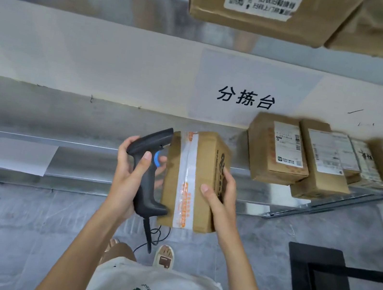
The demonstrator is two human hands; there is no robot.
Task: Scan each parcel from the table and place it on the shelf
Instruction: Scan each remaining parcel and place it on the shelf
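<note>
Even, fairly bright indoor light with soft shadows. Wide-angle bending curves the shelf [34, 137] edges; boxes [322, 156] at right and top are smeared with blur.

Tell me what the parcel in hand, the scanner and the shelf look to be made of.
Parcel: brown corrugated cardboard, matte, sealed with glossy white and orange printed tape. Scanner: black moulded plastic by its look, matte, with a blue trigger; the left hand grips it, the right hand holds the parcel. Shelf: probably sheet metal, silvery grey with dull reflections.
</note>
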